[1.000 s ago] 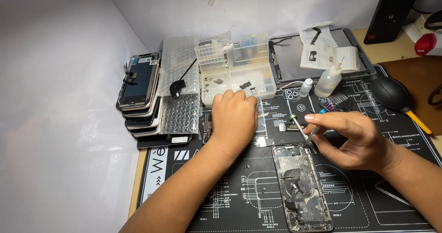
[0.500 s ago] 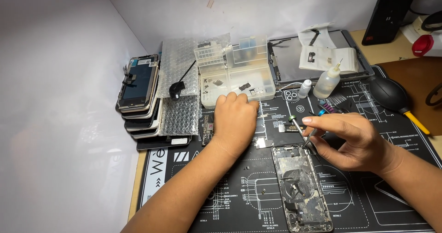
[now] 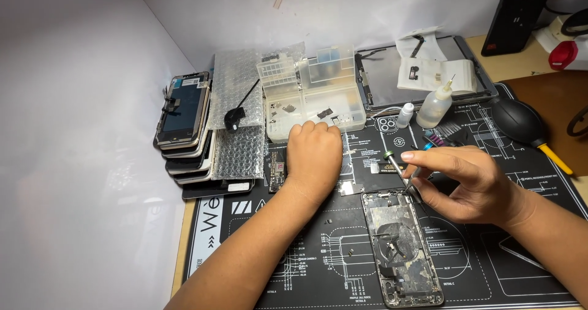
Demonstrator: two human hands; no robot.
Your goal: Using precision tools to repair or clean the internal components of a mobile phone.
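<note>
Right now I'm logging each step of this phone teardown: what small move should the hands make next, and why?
Probably lower the screwdriver tip into the top corner of the opened phone. The right hand holds it tilted just above that edge, while the left hand rests at the parts tray, apparently ready to take a loosened screw.

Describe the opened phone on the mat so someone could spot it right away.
On the black repair mat, look just below the right hand holding a small screwdriver. The opened phone lies flat there, insides exposed, unlike the stacked phones with screens at the mat's left edge.
</note>
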